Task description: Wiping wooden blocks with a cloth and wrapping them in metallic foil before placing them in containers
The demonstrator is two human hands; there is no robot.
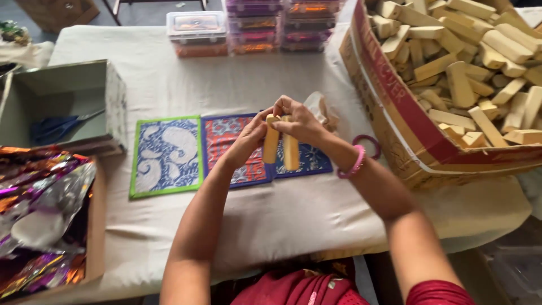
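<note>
We see three mats (pixel 226 152) side by side mid-table, an open box (pixel 62 107) to their left, the block-filled carton (pixel 451 85) right, stacked containers (pixel 254 25) behind.

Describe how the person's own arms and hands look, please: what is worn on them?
Both forearms are bare up to short red sleeves, seen best at the right upper arm. The right wrist wears a pink bangle. The left hand and right hand have no gloves. No rings or watch can be made out, and the left wrist shows no bangle.
</note>
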